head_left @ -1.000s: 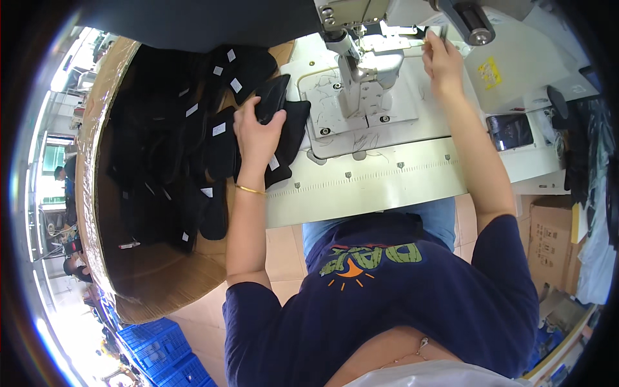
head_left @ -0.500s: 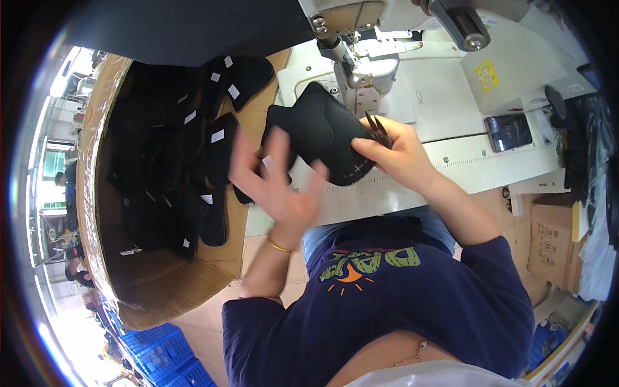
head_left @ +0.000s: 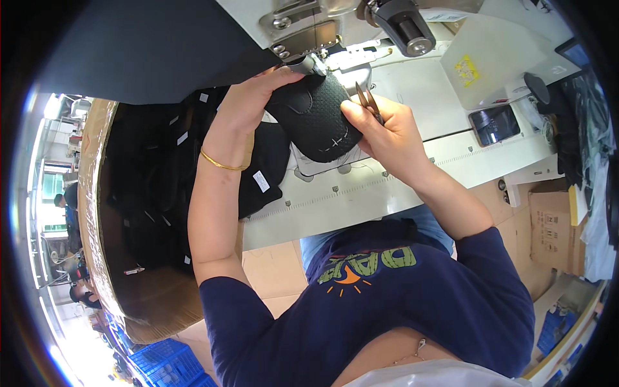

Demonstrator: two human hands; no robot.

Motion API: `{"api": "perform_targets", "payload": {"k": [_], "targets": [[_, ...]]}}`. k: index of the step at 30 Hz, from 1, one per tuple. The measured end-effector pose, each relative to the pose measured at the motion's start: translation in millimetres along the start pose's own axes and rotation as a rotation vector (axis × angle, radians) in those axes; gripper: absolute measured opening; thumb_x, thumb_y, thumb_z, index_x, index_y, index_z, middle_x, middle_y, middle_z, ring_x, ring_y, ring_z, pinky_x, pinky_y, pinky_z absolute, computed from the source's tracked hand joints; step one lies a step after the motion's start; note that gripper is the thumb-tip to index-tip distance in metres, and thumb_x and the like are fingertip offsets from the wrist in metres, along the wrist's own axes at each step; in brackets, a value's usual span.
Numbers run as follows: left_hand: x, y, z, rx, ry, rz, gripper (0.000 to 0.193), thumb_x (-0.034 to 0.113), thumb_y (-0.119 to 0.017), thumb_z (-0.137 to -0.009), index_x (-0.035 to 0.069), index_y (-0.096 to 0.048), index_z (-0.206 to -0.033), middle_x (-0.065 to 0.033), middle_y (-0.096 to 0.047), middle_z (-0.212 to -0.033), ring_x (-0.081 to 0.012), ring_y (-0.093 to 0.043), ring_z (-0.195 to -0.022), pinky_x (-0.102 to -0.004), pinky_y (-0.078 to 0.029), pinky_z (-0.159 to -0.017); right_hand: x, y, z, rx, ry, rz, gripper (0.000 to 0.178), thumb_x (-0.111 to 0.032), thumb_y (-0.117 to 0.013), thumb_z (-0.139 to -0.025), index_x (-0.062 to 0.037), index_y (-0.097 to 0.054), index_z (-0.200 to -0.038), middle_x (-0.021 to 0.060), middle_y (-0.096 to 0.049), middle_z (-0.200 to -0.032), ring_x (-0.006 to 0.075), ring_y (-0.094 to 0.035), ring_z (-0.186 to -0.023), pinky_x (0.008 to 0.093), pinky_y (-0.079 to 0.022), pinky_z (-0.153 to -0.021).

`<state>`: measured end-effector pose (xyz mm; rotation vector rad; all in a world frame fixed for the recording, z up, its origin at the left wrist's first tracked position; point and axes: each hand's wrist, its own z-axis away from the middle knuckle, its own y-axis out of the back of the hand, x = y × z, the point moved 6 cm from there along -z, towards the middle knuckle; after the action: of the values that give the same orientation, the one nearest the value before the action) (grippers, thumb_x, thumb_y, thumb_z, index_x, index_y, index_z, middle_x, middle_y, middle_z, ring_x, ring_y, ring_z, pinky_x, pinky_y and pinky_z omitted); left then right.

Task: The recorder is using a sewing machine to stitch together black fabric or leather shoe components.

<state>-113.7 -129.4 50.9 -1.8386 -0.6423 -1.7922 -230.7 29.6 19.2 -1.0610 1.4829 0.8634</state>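
Note:
A black textured fabric piece [head_left: 316, 126] lies at the sewing machine's presser area, with light stitch marks near its near edge. My left hand [head_left: 255, 93] grips its far left side by the machine head; the fingertips are partly hidden. With thumb and fingers my right hand [head_left: 387, 132] pinches the right edge of the piece. Dark thread snips [head_left: 367, 103] are tucked in that same hand, blades pointing away from me. The sewing machine [head_left: 309, 39] stands over the far end of the piece. Another black piece [head_left: 267, 168] with a white label rests beneath my left forearm.
A large cardboard box [head_left: 97, 213] full of black labelled pieces stands on the left. The white machine table [head_left: 412, 171] has a ruler strip along its front. A phone [head_left: 494, 124] lies at the right. Blue crates [head_left: 167, 364] sit low at left.
My left hand has swung from its open, blurred position forward to the machine and taken hold of the piece. The piece has moved slightly forward under the machine, with my right hand still on it.

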Motion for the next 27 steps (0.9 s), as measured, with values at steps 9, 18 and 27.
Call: {"api": "perform_targets", "payload": {"k": [9,18,27], "targets": [[-3.2,1.6,-3.8,0.007,0.181,-0.197,0.031,0.011,-0.067,-0.088,0.004,-0.068,-0.118,-0.0029,-0.069,-0.109,-0.0108,-0.060,-0.104,-0.0259,-0.044,-0.091,-8.6,-3.0,2.0,0.052,0.220,0.190,0.030,-0.022,-0.059,-0.096,-0.0015,-0.059,-0.074,0.0048,-0.056,-0.055,0.0110,-0.046,-0.048,0.0292,-0.037,-0.047],[3.4,-43.3,92.8,0.245,-1.272,-1.384,0.047,0.019,-0.077,-0.072,0.005,-0.067,-0.116,-0.0059,-0.063,-0.116,-0.0202,-0.059,-0.089,-0.0326,-0.049,-0.072,-9.5,-11.7,20.2,-0.010,0.171,0.080,0.029,-0.020,-0.058,-0.095,-0.0018,-0.063,-0.073,0.0061,-0.062,-0.061,0.0101,-0.057,-0.053,0.0276,-0.042,-0.051],[-8.4,-44.1,80.5,0.350,-1.408,-1.381,0.047,-0.001,-0.069,-0.068,0.004,-0.070,-0.115,-0.0090,-0.067,-0.115,-0.0197,-0.058,-0.079,-0.0295,-0.048,-0.065,-15.2,-11.6,9.8,0.016,0.121,0.090,0.037,-0.026,-0.054,-0.097,-0.0029,-0.063,-0.069,0.0045,-0.061,-0.059,0.0098,-0.053,-0.054,0.0275,-0.041,-0.052]]}}
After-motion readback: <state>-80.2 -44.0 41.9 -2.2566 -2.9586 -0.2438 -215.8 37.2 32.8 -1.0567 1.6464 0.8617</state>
